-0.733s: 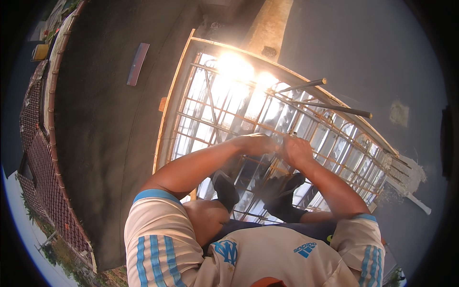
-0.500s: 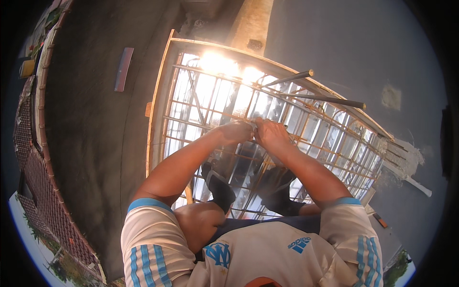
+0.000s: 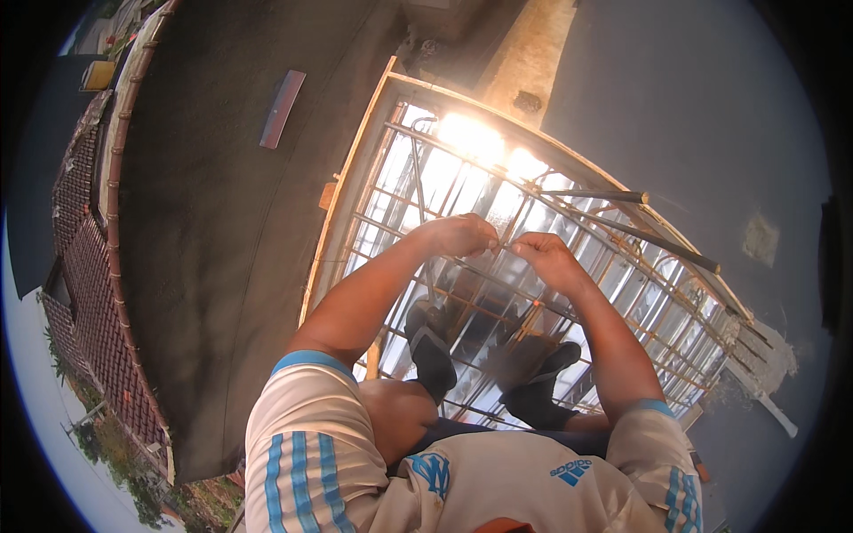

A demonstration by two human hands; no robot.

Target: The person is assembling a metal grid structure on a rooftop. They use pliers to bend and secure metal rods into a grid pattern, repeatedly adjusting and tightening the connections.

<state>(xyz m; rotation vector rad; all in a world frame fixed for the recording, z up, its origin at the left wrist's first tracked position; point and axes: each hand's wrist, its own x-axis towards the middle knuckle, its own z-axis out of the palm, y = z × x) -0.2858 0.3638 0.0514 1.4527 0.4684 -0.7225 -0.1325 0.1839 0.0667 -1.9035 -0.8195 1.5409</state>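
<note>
Both of my hands are over a grid of thin steel reinforcing bars (image 3: pixel 484 275) laid above shiny ribbed metal sheeting. My left hand (image 3: pixel 466 235) is closed in a pinch, its fingertips pointing toward the other hand. A short gap to the right, my right hand (image 3: pixel 545 258) is also pinched, thumb and forefinger together. Whatever they grip is too thin or small to make out. Glare washes out part of the metal beyond my hands. My dark boots (image 3: pixel 433 355) are down among the bars.
A wooden board frame (image 3: pixel 351 200) edges the grid. Two dark bars (image 3: pixel 657 235) stick out at the far right. A long flat strip (image 3: pixel 283 109) lies on the dark concrete to the left. Rough mortar (image 3: pixel 769 360) lies at the right corner, and tiled roofs (image 3: pixel 93 329) drop away at far left.
My hands have moved apart from nearly touching, leaving a small gap between them. The whole scene has shifted right and tilted slightly as my head turned.
</note>
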